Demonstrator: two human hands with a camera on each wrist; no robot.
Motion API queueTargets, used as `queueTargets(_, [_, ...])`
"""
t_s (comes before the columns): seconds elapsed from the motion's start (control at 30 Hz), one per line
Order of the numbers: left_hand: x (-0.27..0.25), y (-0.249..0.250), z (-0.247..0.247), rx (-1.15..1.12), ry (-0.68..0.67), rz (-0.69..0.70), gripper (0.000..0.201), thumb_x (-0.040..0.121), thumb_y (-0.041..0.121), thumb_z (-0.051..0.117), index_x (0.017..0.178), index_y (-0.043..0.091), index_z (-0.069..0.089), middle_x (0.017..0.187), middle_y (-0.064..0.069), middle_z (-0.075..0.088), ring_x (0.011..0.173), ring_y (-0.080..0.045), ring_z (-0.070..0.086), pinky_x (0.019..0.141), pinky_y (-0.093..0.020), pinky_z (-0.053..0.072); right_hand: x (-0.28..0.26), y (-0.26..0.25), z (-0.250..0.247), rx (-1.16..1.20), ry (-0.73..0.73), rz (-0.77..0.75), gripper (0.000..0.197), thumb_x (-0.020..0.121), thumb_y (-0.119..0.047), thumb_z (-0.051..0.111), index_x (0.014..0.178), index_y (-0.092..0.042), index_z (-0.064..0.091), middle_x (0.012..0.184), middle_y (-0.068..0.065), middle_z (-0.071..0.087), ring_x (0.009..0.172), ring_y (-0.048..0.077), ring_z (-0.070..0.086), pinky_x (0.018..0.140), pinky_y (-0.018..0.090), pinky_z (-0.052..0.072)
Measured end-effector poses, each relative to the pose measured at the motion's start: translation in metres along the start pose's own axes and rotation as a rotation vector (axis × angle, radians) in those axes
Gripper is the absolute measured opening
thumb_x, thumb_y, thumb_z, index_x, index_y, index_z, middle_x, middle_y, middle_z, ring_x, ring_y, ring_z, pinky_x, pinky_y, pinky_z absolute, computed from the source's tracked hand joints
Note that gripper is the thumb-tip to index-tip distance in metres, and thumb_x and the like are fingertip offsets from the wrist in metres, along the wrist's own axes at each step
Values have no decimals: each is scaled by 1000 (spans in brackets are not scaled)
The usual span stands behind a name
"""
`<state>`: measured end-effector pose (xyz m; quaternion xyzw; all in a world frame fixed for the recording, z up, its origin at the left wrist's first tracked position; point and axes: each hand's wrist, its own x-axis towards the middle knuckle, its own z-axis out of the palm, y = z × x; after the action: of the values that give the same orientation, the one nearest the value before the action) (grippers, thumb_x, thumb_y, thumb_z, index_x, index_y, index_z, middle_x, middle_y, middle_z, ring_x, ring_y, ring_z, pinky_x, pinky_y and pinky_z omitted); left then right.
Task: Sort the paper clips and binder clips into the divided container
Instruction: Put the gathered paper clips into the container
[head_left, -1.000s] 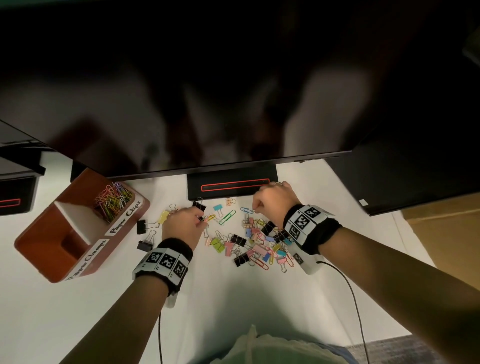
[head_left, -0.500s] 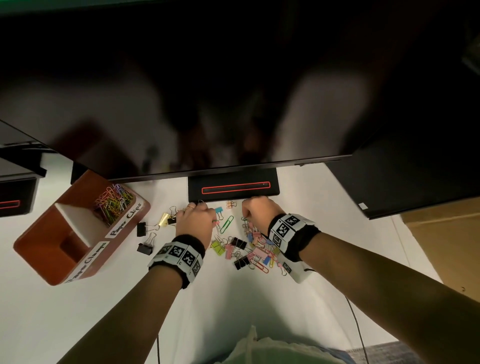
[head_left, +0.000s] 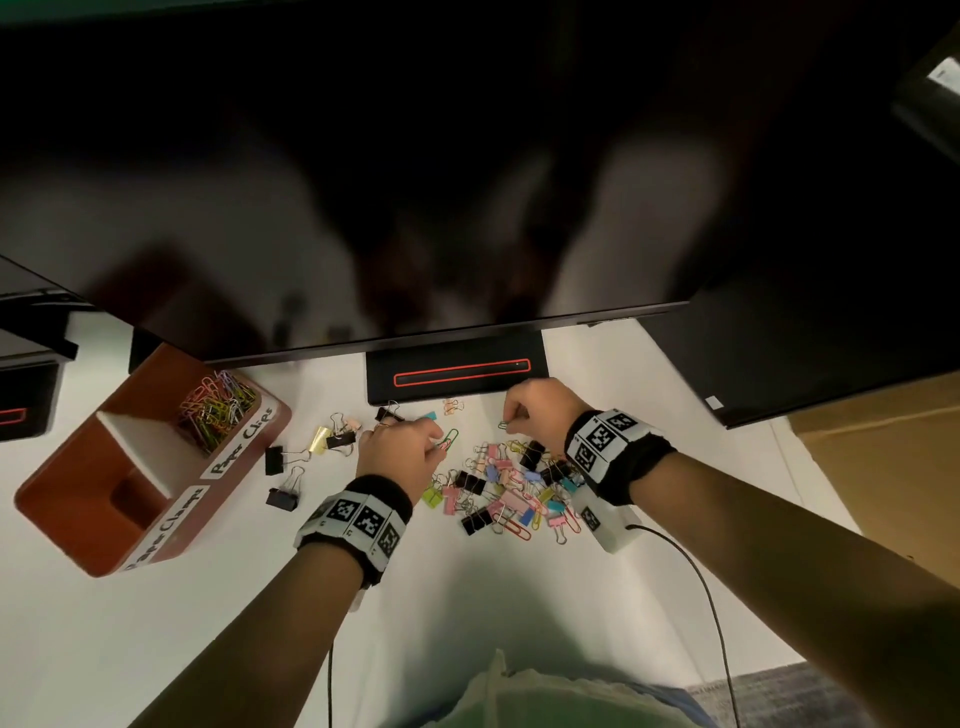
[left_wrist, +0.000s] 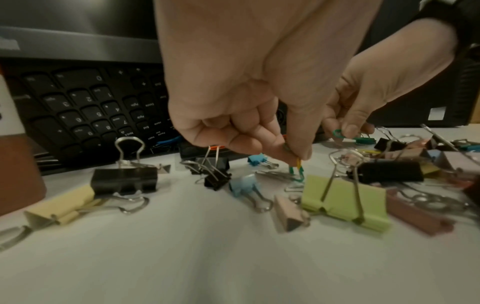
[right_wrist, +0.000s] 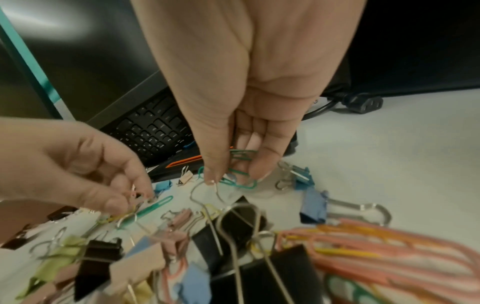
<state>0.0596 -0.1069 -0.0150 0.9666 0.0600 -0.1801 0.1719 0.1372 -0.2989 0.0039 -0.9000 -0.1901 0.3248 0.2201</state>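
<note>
A mixed pile of coloured binder clips and paper clips (head_left: 511, 491) lies on the white desk. My left hand (head_left: 439, 447) is at the pile's left edge and pinches a yellow and a green paper clip (left_wrist: 298, 169) between thumb and forefinger, their lower ends still on the desk. My right hand (head_left: 511, 421) hovers at the pile's far edge, with several green paper clips (right_wrist: 240, 164) gathered in its curled fingers. The brown divided container (head_left: 78, 525) stands at the left. Its "Paper Clips" compartment (head_left: 215, 410) holds many clips. Its "Paper Clamps" compartment (head_left: 136, 500) looks empty.
Loose black and gold binder clips (head_left: 291, 470) lie between the container and my left hand. A monitor base (head_left: 457, 371) and a keyboard (left_wrist: 98, 111) sit just behind the clips. A cable (head_left: 691, 571) runs from my right wrist across the desk.
My left hand has slid right from the black binder clip and closed on the green paper clip. My right hand has stayed at the pile's far edge, fingers still curled.
</note>
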Motion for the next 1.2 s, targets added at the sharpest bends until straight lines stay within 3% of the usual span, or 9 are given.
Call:
queueTargets(0.13, [4,4,5,64,-30,-50,22,87,35,57,106,26,60,93,4,71,101,-20,55,88,-36,37,-5,2,6,-63,-92,31,12,84,-11,62,95,-10,66,105,6,65,96,22,60,81,27,49])
queueTargets(0.3, [9,5,3,141,-48,-44,16,88,33,56,99,26,65,95,3,66,101,-20,53,87,-37,40,-6,-1,18,-144,-92,71,15,85,-4,54,92,-12,64,103,8,62,94,25,60,84,33,52])
queueTargets(0.4, [11,4,4,127,-65,-44,17,88,33,57,100,25,65,101,3,62,105,-20,51,88,-38,41,-6,0,17,-114,-83,65,15,85,-4,54,92,-12,63,101,6,63,93,24,60,83,32,53])
queueTargets(0.57, [14,3,6,153,-67,12,14,87,31,59,98,23,64,98,2,64,96,-19,56,85,-34,44,-9,1,7,-26,-56,22,8,84,-7,60,89,-12,64,99,3,66,91,20,60,77,26,48])
queueTargets(0.67, [14,3,6,167,-83,20,13,88,29,57,97,21,62,97,1,64,92,-19,59,84,-33,44,-11,-6,15,-89,-119,11,8,82,-6,60,86,-11,65,96,4,64,89,21,59,73,26,44])
queueTargets(0.77, [13,5,6,161,-85,17,10,89,26,57,96,20,60,97,0,65,89,-20,60,82,-33,45,-12,-8,27,-138,-137,21,14,81,-1,56,86,-10,66,98,7,64,91,24,59,76,28,46])
queueTargets(0.93, [10,5,4,114,-78,13,15,89,23,57,102,17,61,102,-3,65,93,-21,62,83,-33,49,-15,-7,29,-83,-124,19,19,82,0,55,92,-11,66,100,7,65,93,24,61,86,34,53])
queueTargets(1.2, [5,3,1,-5,-93,-9,16,90,23,56,103,16,63,107,-4,64,96,-21,60,87,-34,50,-16,-4,17,-67,-174,-33,26,84,-2,57,106,-8,67,110,8,66,101,22,61,85,25,47])
